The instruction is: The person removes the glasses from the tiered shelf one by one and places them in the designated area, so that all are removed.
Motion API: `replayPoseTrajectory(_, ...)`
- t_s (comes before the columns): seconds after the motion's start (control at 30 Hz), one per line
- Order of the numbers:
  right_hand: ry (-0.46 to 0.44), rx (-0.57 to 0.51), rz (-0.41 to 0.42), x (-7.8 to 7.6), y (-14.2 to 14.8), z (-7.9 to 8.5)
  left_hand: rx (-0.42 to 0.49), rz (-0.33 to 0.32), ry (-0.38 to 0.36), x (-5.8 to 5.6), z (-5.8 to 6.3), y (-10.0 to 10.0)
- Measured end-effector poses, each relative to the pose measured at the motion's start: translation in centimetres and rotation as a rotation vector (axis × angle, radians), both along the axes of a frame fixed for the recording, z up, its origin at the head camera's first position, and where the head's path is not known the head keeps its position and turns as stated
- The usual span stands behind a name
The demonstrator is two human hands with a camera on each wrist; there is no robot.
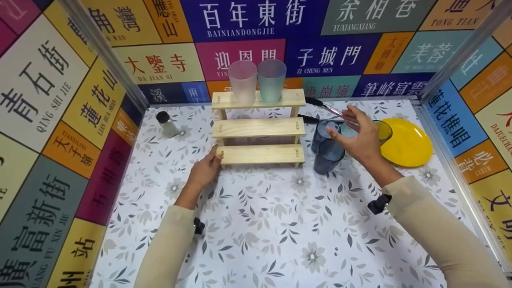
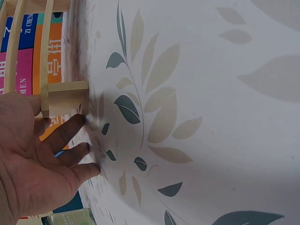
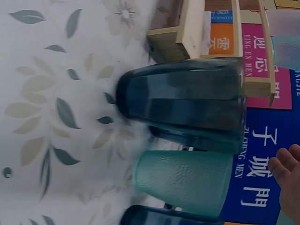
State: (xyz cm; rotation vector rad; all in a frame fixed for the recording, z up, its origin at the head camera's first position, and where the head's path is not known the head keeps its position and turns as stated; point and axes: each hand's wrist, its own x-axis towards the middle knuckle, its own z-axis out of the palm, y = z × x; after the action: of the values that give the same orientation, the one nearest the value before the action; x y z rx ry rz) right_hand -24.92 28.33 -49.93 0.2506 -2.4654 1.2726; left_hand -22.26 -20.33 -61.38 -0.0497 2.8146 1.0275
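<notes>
A three-step wooden rack (image 1: 260, 127) stands at the back middle, with a frosted pinkish cup (image 1: 242, 82) and a frosted green-blue cup (image 1: 271, 82) on its top step. My left hand (image 1: 205, 170) holds the left end of the lowest step, thumb on top; in the left wrist view its other fingers spread beside the leg. Over the cups to the right hovers my right hand (image 1: 360, 138), fingers loosely bent around nothing. Below it are two dark blue cups (image 1: 329, 158), a green cup (image 3: 185, 180) largely covered by the hand, and another dark cup (image 3: 168, 216).
A yellow plate (image 1: 412, 144) lies at the right, overlapped by a cup rim. Behind the cups lie black-handled slender items (image 1: 314, 101). A small glass bottle with a black cap (image 1: 168, 125) stands at the left. Printed panels (image 1: 52, 120) wall in the table's back and sides.
</notes>
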Motion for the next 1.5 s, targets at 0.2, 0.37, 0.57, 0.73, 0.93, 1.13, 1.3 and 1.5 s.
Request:
replayPoseTrajectory(0.2,0.021,0.000,0.024,-2.2,-2.4,1.6,-0.011,0.019,-0.024,0.5,0.7,0.5)
replayPoseTrajectory(0.37,0.053,-0.032,0.050,-4.3,-4.9,2.3,-0.007,0.022,-0.042,0.5,0.8,0.5)
replayPoseTrajectory(0.57,0.052,-0.024,0.089,-6.3,-7.6,3.3,-0.009,0.018,-0.050,0.6,0.8,0.5)
replayPoseTrajectory(0.73,0.020,-0.007,0.117,-7.8,-9.7,4.3,0.001,0.027,-0.056,0.4,0.7,0.5)
replayPoseTrajectory(0.93,-0.036,0.024,0.127,-9.3,-11.8,5.0,0.003,0.024,-0.068,0.4,0.6,0.6)
replayPoseTrajectory(1.13,-0.111,0.108,0.097,-10.3,-13.8,5.9,0.020,0.029,-0.075,0.4,0.7,0.5)
replayPoseTrajectory(1.3,-0.181,0.061,0.070,-10.9,-15.2,6.7,0.029,0.032,-0.059,0.5,0.9,0.4)
replayPoseTrajectory(1.5,-0.214,0.001,0.061,-11.4,-16.5,7.2,0.034,0.029,-0.041,0.5,1.0,0.2)
